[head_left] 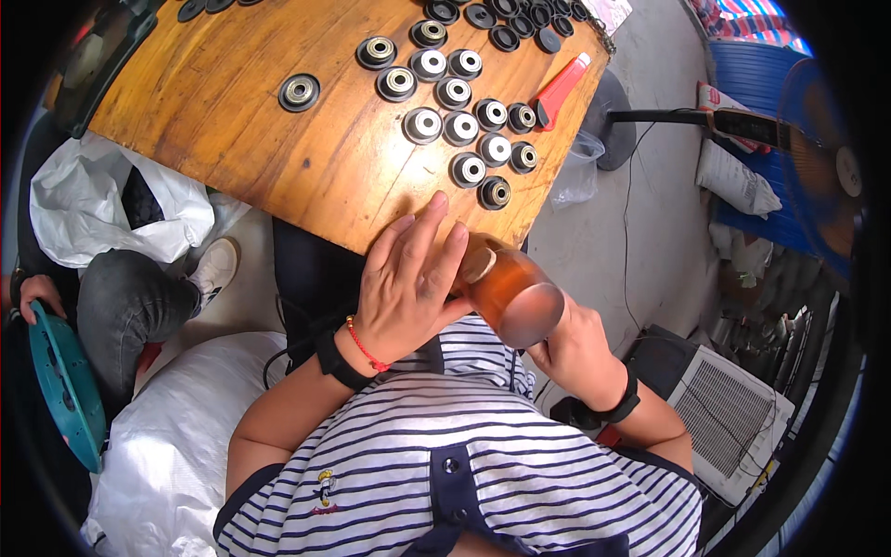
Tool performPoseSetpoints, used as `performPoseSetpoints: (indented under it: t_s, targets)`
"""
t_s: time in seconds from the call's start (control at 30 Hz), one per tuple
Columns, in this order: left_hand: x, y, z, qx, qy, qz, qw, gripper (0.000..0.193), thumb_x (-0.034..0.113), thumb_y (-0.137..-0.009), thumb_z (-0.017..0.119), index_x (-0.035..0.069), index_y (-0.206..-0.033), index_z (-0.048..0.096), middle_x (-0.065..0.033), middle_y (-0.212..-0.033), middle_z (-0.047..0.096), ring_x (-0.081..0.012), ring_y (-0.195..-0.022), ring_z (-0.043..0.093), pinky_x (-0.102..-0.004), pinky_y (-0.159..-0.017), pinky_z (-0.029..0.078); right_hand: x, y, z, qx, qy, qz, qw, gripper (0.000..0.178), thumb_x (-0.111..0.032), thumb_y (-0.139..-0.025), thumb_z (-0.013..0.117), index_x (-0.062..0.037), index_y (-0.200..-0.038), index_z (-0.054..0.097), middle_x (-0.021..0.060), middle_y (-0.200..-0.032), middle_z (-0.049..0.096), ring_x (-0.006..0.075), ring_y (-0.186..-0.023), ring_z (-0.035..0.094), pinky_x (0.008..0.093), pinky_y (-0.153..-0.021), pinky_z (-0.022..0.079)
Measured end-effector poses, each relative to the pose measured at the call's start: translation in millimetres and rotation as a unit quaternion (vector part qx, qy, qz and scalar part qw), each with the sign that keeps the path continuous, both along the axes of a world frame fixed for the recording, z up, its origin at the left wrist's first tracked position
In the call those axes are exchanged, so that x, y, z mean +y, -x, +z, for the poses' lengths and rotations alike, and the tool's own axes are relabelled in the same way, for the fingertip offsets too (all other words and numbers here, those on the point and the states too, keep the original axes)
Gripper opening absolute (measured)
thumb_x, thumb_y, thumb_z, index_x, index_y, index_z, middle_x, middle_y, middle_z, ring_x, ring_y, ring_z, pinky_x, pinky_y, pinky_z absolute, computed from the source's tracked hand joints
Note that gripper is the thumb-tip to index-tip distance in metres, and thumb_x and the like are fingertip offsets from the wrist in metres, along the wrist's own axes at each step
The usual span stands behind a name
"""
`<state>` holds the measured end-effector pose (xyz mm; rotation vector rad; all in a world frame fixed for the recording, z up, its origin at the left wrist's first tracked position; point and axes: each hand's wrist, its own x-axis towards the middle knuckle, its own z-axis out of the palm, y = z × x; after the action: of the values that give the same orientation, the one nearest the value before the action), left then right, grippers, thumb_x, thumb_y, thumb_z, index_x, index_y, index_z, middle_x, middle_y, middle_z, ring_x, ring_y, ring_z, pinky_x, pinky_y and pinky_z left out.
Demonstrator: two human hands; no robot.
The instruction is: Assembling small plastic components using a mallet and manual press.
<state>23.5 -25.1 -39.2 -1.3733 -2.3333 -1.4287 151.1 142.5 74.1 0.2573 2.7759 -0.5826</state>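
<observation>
My right hand (577,342) is closed around a mallet (522,295) with an amber, see-through cylindrical head; the handle is mostly hidden, and the head is slightly blurred. My left hand (406,283) lies open at the near edge of the wooden table (232,121), fingers stretched toward the tabletop. Whether anything sits under its palm is hidden. Just beyond those fingertips, several metal bearings (468,169) sit in black round caps. One more capped bearing (299,92) stands apart on the left.
Loose black caps (505,38) crowd the table's far edge, and a red tapered tool (562,91) lies by its right side. A standing fan (817,158) is at right. Left of me, another person's hand (39,295) holds a teal round plastic piece (70,385) near white sacks (200,436).
</observation>
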Motion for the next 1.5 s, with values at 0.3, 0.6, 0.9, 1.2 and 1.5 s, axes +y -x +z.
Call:
performPoseSetpoints:
  t_s: [0.3,0.6,0.9,1.2,1.5]
  targets:
    - [19,8,36,-0.003,0.08,-0.056,0.995,0.056,0.019,-0.073,0.075,0.003,-0.124,0.057,-0.0085,-0.107,0.062,-0.0272,-0.104,0.054,-0.0426,-0.094,0.039,19,-30,7,0.19,0.384,-0.368,0.825,0.041,-0.038,-0.099,0.05,-0.0007,-0.115,0.043,0.0081,-0.08,0.052,0.0124,-0.06,0.053,0.0248,-0.049,0.044]
    - [31,33,56,0.056,0.115,-0.051,0.99,0.046,0.02,-0.078,0.072,0.003,-0.119,0.06,-0.0124,-0.125,0.055,-0.0295,-0.119,0.05,-0.0452,-0.103,0.036,26,-52,-23,0.15,0.384,-0.356,0.839,0.046,-0.043,-0.099,0.048,-0.0021,-0.12,0.042,0.0081,-0.081,0.052,0.0124,-0.058,0.053,0.0247,-0.05,0.045]
    - [-4,-11,20,0.016,0.091,-0.116,0.989,0.061,0.025,-0.082,0.071,0.0,-0.133,0.048,-0.0163,-0.136,0.05,-0.0322,-0.127,0.048,-0.0497,-0.109,0.032,31,-53,-9,0.054,0.275,-0.234,0.931,0.036,-0.028,-0.094,0.061,0.0012,-0.113,0.053,0.0082,-0.083,0.059,0.0143,-0.062,0.054,0.0286,-0.058,0.045]
    - [-10,-11,-5,0.044,0.035,0.049,0.997,0.095,0.047,-0.079,0.073,-0.001,-0.146,0.024,-0.018,-0.141,0.048,-0.0308,-0.133,0.044,-0.0456,-0.114,0.022,4,-1,16,-0.077,0.008,-0.012,0.997,0.058,-0.022,-0.086,0.068,0.0013,-0.132,0.042,0.0184,-0.096,0.065,0.0323,-0.08,0.067,0.0379,-0.067,0.055]
    - [-13,-8,-7,0.027,0.068,0.035,0.997,0.092,0.047,-0.081,0.07,-0.005,-0.143,0.028,-0.0172,-0.139,0.049,-0.0279,-0.128,0.048,-0.041,-0.114,0.02,16,-19,47,0.062,0.216,-0.131,0.966,0.038,-0.01,-0.087,0.059,0.0,-0.123,0.053,0.0219,-0.108,0.061,0.0335,-0.083,0.066,0.0367,-0.071,0.053]
